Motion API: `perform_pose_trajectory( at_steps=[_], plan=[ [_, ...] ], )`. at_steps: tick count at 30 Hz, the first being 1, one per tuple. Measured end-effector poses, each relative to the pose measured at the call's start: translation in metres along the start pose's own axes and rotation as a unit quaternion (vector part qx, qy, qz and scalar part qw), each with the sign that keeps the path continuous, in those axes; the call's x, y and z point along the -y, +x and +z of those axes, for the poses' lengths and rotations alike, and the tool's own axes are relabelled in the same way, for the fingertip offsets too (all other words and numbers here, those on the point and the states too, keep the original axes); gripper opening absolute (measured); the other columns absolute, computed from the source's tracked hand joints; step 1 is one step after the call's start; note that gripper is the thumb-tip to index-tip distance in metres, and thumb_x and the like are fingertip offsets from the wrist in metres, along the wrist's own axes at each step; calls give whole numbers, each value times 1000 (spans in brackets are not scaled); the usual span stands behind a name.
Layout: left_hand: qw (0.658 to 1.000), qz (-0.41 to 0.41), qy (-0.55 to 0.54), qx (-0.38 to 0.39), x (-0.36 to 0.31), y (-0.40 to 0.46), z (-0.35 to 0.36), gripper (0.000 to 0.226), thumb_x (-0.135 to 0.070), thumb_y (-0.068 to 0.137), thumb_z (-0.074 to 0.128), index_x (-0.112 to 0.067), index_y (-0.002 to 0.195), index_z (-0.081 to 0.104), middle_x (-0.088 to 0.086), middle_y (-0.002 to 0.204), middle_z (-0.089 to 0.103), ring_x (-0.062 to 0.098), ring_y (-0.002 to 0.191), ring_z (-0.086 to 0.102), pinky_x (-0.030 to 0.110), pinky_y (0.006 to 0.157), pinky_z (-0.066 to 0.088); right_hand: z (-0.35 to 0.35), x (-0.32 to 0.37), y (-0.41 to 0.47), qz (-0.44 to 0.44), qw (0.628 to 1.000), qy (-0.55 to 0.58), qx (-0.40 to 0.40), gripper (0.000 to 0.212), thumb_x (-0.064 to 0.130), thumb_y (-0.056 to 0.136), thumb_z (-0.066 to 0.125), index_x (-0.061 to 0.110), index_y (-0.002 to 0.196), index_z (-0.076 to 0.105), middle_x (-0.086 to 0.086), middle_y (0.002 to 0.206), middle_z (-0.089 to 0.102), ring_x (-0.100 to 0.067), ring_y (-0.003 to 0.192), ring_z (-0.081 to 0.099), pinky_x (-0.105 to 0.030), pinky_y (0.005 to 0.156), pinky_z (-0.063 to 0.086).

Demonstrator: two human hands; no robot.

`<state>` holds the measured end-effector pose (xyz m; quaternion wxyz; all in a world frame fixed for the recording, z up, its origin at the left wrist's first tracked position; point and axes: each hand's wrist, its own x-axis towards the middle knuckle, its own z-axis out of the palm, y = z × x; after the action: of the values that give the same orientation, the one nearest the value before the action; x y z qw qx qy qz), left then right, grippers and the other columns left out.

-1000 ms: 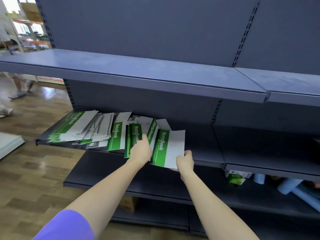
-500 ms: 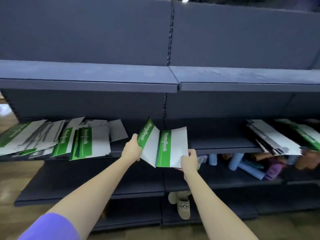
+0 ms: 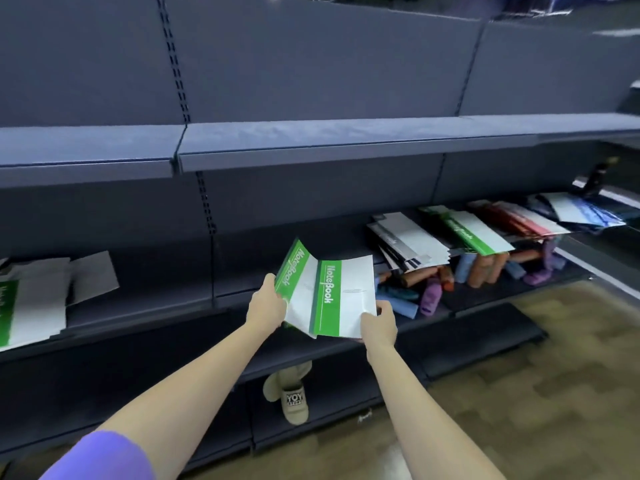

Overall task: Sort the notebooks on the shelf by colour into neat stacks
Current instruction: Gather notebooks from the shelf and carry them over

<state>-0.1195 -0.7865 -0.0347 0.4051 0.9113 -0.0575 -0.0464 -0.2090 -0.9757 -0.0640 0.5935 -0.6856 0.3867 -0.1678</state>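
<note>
Now the left hand (image 3: 266, 306) and right hand (image 3: 379, 320) each grasp green notebooks (image 3: 329, 296) in front of the shelf (image 3: 145, 306). They look thin, light, bendy; holding near edges seems best.

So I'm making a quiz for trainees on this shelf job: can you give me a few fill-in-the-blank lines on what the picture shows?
1. Both hands hold notebooks with a ____ stripe: the left hand one notebook, the right hand another.
2. The word printed on the stripe is ____.
3. The shoe shows under the ____ shelf.
4. The green stack on the right lies between a grey stack and a ____ one.

Missing words: green; NoteBook; bottom; red
</note>
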Motion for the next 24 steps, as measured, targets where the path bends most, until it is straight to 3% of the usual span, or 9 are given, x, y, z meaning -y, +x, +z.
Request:
perform_pose_trajectory(
  at_steps=[4, 8, 13, 16, 18, 20, 24],
  plan=[
    [999, 30, -18, -9, -38, 10, 33, 17, -6, 93, 35, -17, 99, 46, 7, 85, 61, 27, 62, 57, 49, 57, 54, -36, -4, 31, -14, 1000, -11, -22, 27, 5, 91, 45, 22, 109, 55, -3, 101, 61, -23, 86, 56, -33, 64, 42],
    [998, 58, -20, -8, -76, 32, 62, 14, -8, 94, 35, -15, 100, 46, 7, 89, 62, 30, 74, 62, 48, 64, 54, -56, -3, 66, -8, 998, 23, -50, 29, 8, 92, 48, 25, 114, 55, -5, 111, 62, -25, 93, 58, -45, 78, 56],
    [996, 84, -32, 24, -126, 85, 116, 9, -12, 96, 36, -15, 100, 43, 11, 89, 61, 30, 74, 60, 44, 62, 52, -88, 12, 123, -8, 994, 71, -82, 32, 7, 93, 50, 22, 119, 57, -1, 109, 58, -17, 86, 59, -35, 53, 60],
    [992, 104, -61, 48, -157, 118, 151, 7, -16, 96, 36, -17, 94, 43, 11, 86, 62, 33, 73, 62, 48, 64, 56, -109, 29, 167, -10, 994, 43, -102, 31, 10, 91, 50, 31, 113, 56, -1, 108, 60, -24, 94, 60, -45, 65, 63],
    [990, 120, -45, 64, -179, 137, 173, 7, -13, 98, 37, -12, 94, 43, 12, 87, 61, 29, 71, 58, 40, 62, 47, -123, 41, 198, -16, 993, 5, -117, 31, 14, 88, 51, 34, 110, 57, -1, 108, 63, -26, 99, 60, -49, 76, 60],
    [989, 128, -28, 70, -199, 154, 195, 6, -10, 98, 37, -10, 97, 43, 12, 88, 60, 29, 73, 56, 37, 62, 42, -136, 52, 228, -19, 991, -30, -130, 32, 11, 89, 51, 28, 115, 59, 0, 106, 61, -26, 99, 58, -45, 83, 56],
    [987, 141, 10, 81, -231, 186, 232, 14, -5, 95, 40, -10, 107, 43, 12, 93, 57, 34, 83, 58, 39, 68, 46, -162, 60, 280, -21, 986, -41, -161, 32, 8, 90, 51, 20, 119, 57, -1, 107, 60, -23, 95, 55, -33, 77, 46]
  ],
)
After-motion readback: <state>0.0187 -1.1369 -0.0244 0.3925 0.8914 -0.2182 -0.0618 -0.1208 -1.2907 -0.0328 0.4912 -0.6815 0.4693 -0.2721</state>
